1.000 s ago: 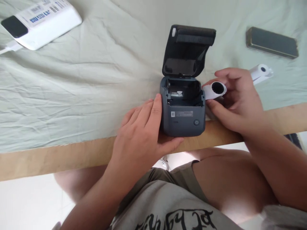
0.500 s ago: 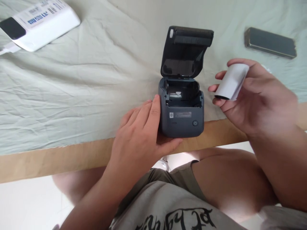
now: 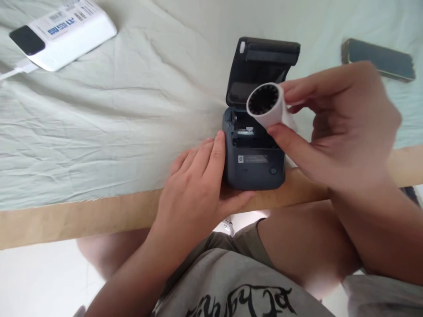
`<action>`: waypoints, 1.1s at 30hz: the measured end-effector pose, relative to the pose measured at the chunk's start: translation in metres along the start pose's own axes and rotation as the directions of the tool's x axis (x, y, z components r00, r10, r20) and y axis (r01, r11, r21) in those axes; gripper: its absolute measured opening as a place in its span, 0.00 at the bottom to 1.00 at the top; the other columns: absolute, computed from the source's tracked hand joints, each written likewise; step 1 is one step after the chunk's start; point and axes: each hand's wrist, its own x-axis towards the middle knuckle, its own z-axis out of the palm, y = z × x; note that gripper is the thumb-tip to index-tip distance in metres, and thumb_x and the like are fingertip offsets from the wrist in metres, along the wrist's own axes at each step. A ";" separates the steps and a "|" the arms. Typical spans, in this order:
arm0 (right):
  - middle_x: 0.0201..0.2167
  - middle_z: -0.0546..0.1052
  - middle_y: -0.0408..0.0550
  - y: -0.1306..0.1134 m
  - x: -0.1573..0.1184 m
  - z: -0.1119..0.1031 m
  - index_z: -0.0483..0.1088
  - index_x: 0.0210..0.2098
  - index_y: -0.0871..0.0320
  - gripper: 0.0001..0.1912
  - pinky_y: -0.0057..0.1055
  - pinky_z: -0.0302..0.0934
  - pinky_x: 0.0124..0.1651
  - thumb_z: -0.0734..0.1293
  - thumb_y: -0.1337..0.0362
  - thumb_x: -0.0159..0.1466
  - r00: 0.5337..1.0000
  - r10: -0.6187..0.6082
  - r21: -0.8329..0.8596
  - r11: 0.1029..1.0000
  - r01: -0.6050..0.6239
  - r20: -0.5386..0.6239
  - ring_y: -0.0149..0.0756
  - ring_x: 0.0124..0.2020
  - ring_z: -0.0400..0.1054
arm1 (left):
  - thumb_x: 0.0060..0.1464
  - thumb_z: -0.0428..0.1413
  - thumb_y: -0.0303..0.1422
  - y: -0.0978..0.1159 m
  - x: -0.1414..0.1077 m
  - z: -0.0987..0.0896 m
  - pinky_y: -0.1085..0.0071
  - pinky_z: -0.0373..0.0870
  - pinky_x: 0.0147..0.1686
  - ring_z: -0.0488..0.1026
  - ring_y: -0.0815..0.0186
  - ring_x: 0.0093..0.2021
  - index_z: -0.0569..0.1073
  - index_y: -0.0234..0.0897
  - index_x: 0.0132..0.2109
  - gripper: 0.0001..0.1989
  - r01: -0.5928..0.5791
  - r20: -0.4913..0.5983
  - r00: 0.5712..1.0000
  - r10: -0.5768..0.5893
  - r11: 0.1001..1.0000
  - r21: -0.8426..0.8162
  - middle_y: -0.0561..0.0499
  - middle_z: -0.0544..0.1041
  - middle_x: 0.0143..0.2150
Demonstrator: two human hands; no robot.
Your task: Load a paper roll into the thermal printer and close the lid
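Note:
A dark blue-grey label printer (image 3: 254, 169) stands near the table's front edge with its black lid (image 3: 264, 57) raised. My left hand (image 3: 194, 185) rests against the printer's left side, thumb along its front edge, steadying it. In my right hand (image 3: 337, 119) a white paper roll (image 3: 274, 108) with a dark toothed core is pinched between thumb and fingers. The roll is tilted, its open end facing up and left, above the right part of the printer's compartment, which it partly hides.
A white device (image 3: 79, 42) with a dark screen, a printed label and a cable lies at the upper left. At the upper right is a dark rectangular case (image 3: 383, 57), partly behind my right hand. The wooden table edge (image 3: 99, 220) runs along the front of a pale green cloth (image 3: 148, 88).
My right hand has moved left with the white roll, from beside the printer to over its compartment, and turned the roll's open end upward. My left hand stays at the printer.

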 end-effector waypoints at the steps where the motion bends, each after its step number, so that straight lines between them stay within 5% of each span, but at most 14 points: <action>1: 0.55 0.88 0.41 0.001 0.002 0.001 0.82 0.54 0.47 0.10 0.43 0.87 0.62 0.79 0.62 0.75 0.998 -0.066 -0.091 0.994 0.067 0.023 0.43 0.63 0.87 | 0.82 0.63 0.55 0.000 0.000 0.001 0.47 0.81 0.76 0.84 0.40 0.75 0.63 0.23 0.84 0.44 0.001 -0.004 1.000 -0.001 1.000 -0.006 0.25 0.83 0.76; 5: 0.57 0.91 0.41 0.016 0.005 -0.003 0.84 0.56 0.49 0.12 0.40 0.87 0.57 0.79 0.68 0.75 0.987 -0.134 -0.269 0.951 0.155 0.093 0.44 0.61 0.90 | 0.80 0.64 0.58 -0.002 -0.001 0.004 0.47 0.81 0.75 0.84 0.40 0.75 0.64 0.23 0.84 0.47 -0.019 -0.023 1.000 0.018 0.999 -0.033 0.24 0.83 0.76; 10: 0.59 0.91 0.45 0.028 0.002 -0.009 0.88 0.56 0.45 0.11 0.47 0.88 0.62 0.82 0.62 0.74 0.993 -0.108 -0.177 0.977 0.116 0.056 0.47 0.62 0.89 | 0.81 0.63 0.57 -0.001 -0.002 0.003 0.47 0.80 0.76 0.84 0.39 0.75 0.65 0.20 0.83 0.46 -0.011 -0.018 1.000 0.011 0.999 -0.045 0.22 0.82 0.77; 20: 0.53 0.91 0.44 0.014 0.004 -0.006 0.88 0.47 0.45 0.06 0.42 0.88 0.58 0.78 0.65 0.76 0.984 -0.123 -0.145 0.979 0.141 0.129 0.40 0.53 0.89 | 0.78 0.67 0.58 0.001 0.000 0.004 0.45 0.80 0.78 0.83 0.37 0.77 0.61 0.24 0.86 0.51 0.013 -0.018 1.000 -0.015 0.997 -0.074 0.23 0.81 0.79; 24: 0.52 0.90 0.42 0.012 -0.002 -0.009 0.86 0.46 0.46 0.06 0.37 0.85 0.54 0.78 0.66 0.76 0.965 -0.175 -0.053 0.981 0.189 0.196 0.36 0.51 0.88 | 0.80 0.65 0.54 0.002 0.000 0.002 0.44 0.81 0.77 0.83 0.40 0.77 0.60 0.34 0.88 0.46 0.017 -0.014 1.000 -0.019 0.994 -0.107 0.29 0.82 0.78; 29: 0.56 0.89 0.42 0.013 -0.005 -0.017 0.86 0.50 0.42 0.06 0.40 0.87 0.56 0.75 0.62 0.79 0.909 -0.242 0.005 0.967 0.255 0.339 0.39 0.57 0.87 | 0.82 0.66 0.47 0.001 -0.003 -0.004 0.42 0.81 0.76 0.81 0.40 0.78 0.72 0.49 0.84 0.32 -0.023 -0.009 1.000 0.022 0.994 -0.107 0.35 0.83 0.75; 33: 0.55 0.89 0.45 0.020 -0.008 -0.019 0.87 0.53 0.41 0.08 0.46 0.85 0.57 0.73 0.59 0.80 0.960 -0.195 -0.048 0.977 0.208 0.203 0.41 0.56 0.86 | 0.80 0.68 0.47 0.002 -0.002 -0.007 0.43 0.81 0.77 0.80 0.42 0.79 0.76 0.58 0.82 0.29 0.016 0.036 0.999 -0.012 0.993 -0.115 0.39 0.81 0.77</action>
